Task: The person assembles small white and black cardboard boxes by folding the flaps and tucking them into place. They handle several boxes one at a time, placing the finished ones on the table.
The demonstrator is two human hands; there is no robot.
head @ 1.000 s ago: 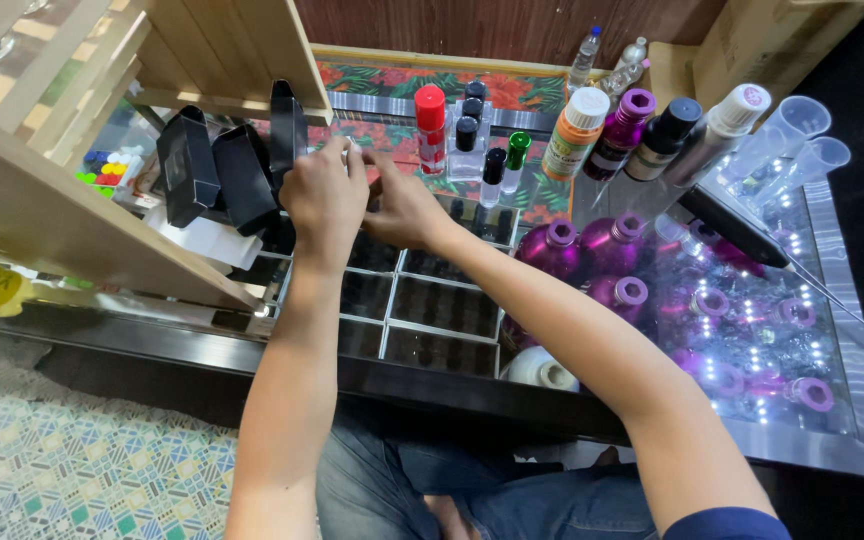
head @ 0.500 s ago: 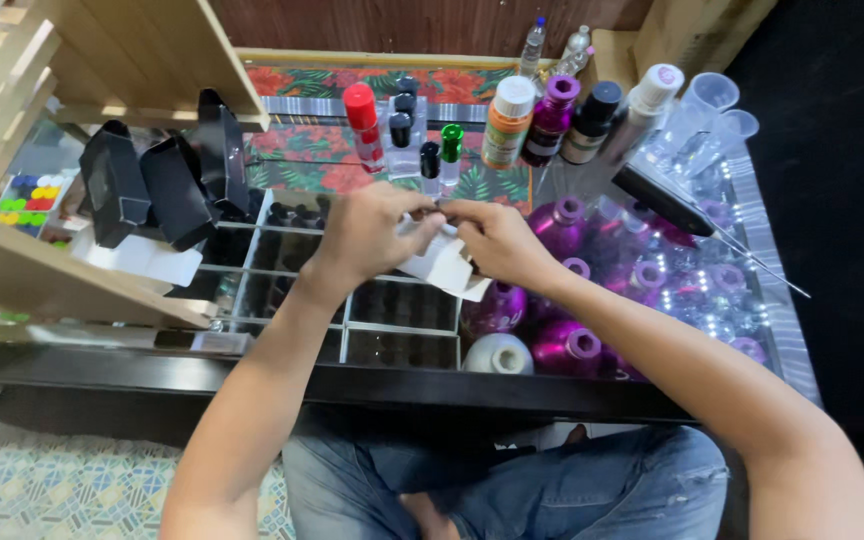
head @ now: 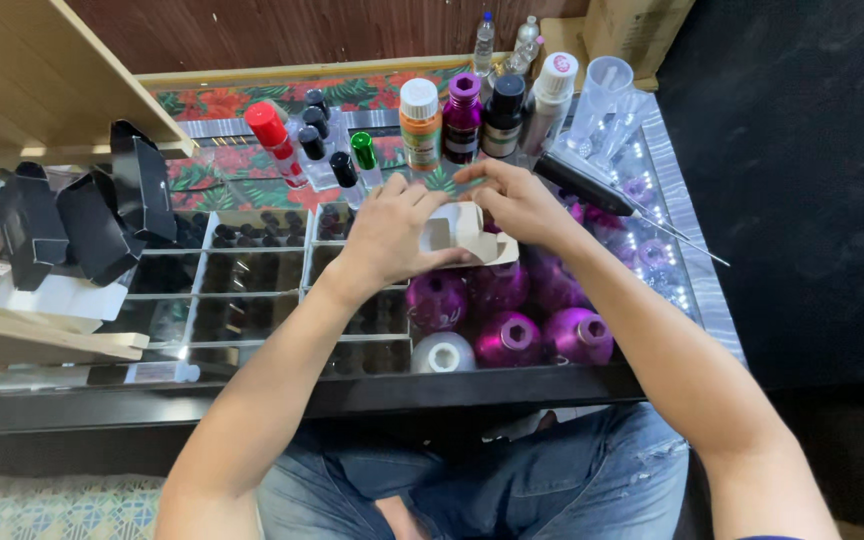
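1. We grip a small pale cardboard box [head: 467, 232] between both hands.
2. Our left hand [head: 392, 228] closes around its near side; our right hand [head: 522, 203] pinches its far flap.
3. Purple metallic bottles [head: 507, 338] sit just below our hands.

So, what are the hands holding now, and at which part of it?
Both hands hold a small white cardboard box: the left hand grips its left side, the right hand its right end and open flap.
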